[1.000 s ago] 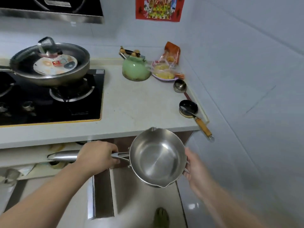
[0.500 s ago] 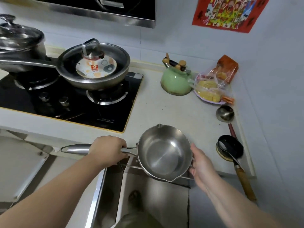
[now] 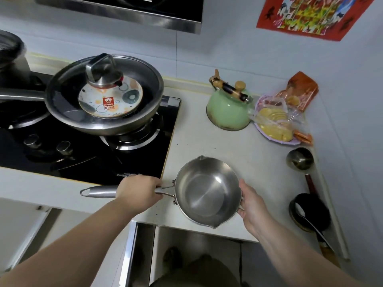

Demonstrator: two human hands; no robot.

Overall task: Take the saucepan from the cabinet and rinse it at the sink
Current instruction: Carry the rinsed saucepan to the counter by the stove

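Observation:
A small stainless steel saucepan (image 3: 205, 191) with two pouring lips and a long steel handle hangs level over the front edge of the white counter (image 3: 238, 150). My left hand (image 3: 138, 190) is closed around the handle close to the bowl. My right hand (image 3: 251, 206) cups the bowl's right rim. The pan's inside is empty and shiny. Below the counter the cabinet (image 3: 143, 251) stands open. No sink is in view.
On the black gas hob (image 3: 87, 160) sits a large steel frying pan (image 3: 103, 100) with a lid inside. A green kettle (image 3: 228, 108), a plate of bagged food (image 3: 277, 121), a steel ladle (image 3: 300, 160) and a black ladle (image 3: 308, 212) occupy the counter's right side.
Both hands have raised the saucepan from in front of the open cabinet up to counter height. The view has tilted and shifted, showing more of the hob and counter.

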